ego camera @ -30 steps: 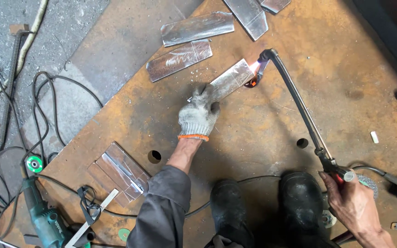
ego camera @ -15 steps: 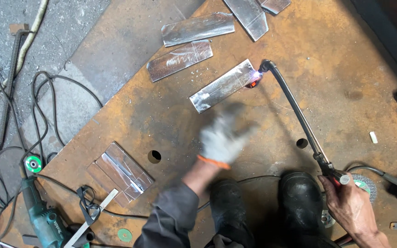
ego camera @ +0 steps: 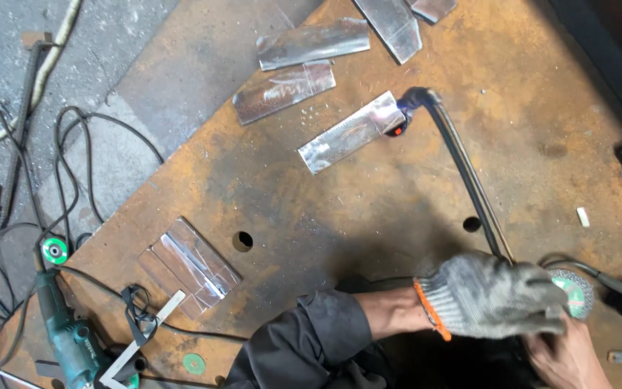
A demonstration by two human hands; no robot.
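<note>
A long black torch reaches across the rusty steel plate. Its bent tip glows blue and orange at the right end of a shiny metal strip. My gloved left hand lies over the torch's handle end at the lower right, on top of my bare right hand. The right hand is mostly hidden under the glove and grips the torch handle. The glove is blurred, so its grip cannot be made out.
An angle grinder with a green-labelled disc lies right beside my hands. More metal strips sit at the top, stacked ones at lower left. A green grinder, cables and a square lie at left.
My left hand let go of the metal strip and swung right and down to the torch handle by my right hand. The strip and torch tip stayed put.
</note>
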